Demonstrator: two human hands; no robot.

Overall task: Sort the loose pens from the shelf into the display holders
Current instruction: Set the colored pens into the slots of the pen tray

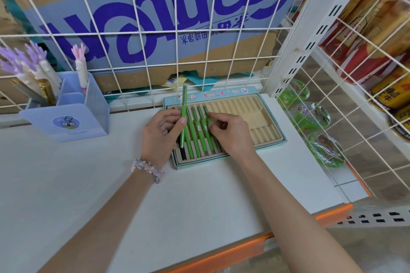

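While the blue pen holder (pixel 73 115) at left of frame stands well apart with its tufted novelty pens, work centres on the slotted pen tray (pixel 269 117) at mid-frame. Left hand (pixel 158 133): thumb and fingers curled round one green pen (pixel 183 115), long axis near vertical in frame, raised above the tray's leftmost grooves. Slotted green pens (pixel 195 133) lie just right of it, parallel, along the same axis. Right hand (pixel 230 133): fingertips pinched narrow on the rightmost seated pen (seating it, I judge). Left hand is nearer the next free groove at the tray's left; grooves toward right of frame are bare. Pens: slim, smooth plastic, metal tips. Tray: beige, ribbed, matte, in a pale blue card box.
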